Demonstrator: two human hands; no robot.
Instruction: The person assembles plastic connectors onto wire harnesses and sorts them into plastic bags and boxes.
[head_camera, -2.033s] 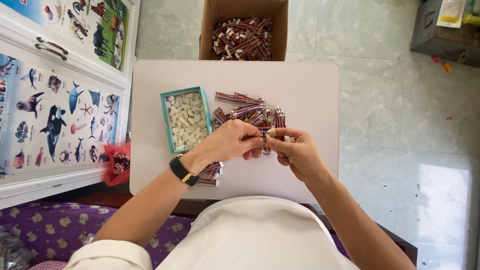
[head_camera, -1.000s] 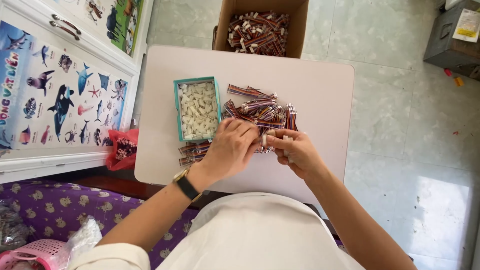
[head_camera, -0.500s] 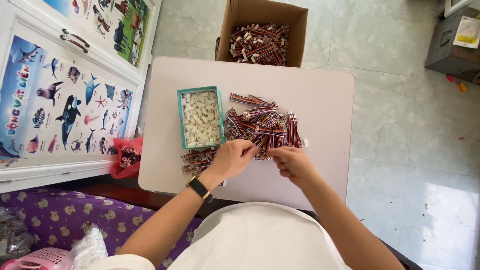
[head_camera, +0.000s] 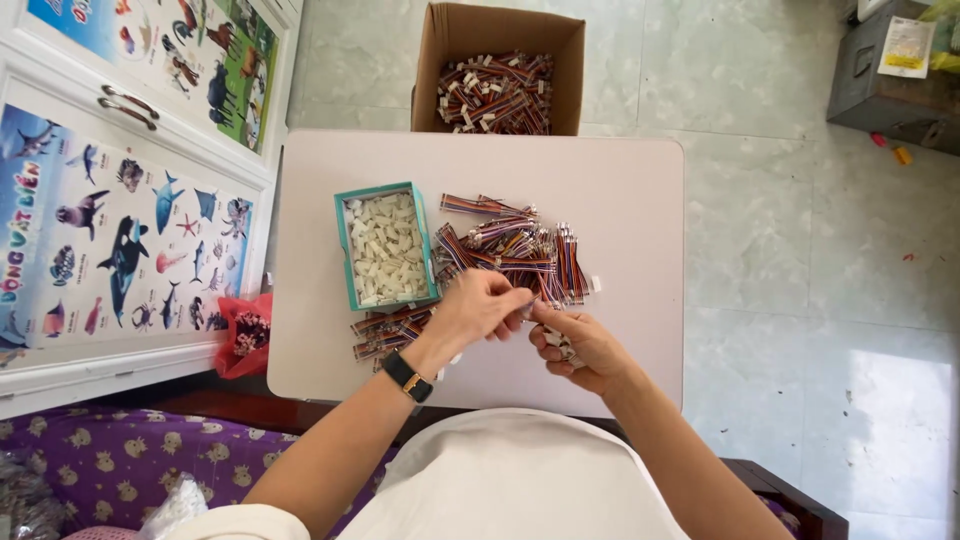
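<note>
My left hand and my right hand meet over the near middle of a small white table, fingertips pinched together on a small striped wire piece with a white connector. A black watch is on my left wrist. Just beyond my hands lies a pile of multicoloured wire harnesses. Left of it stands a teal tray full of small white connectors. A smaller heap of wire pieces lies under my left wrist.
An open cardboard box holding more wire harnesses stands on the tiled floor past the table's far edge. A white cabinet with animal posters runs along the left. A red bag sits by the table's left corner. A grey box is at the far right.
My hands have slid back from the wire pile toward the table's near edge, still pinched together. The view has shifted, so the table and box sit lower in frame.
</note>
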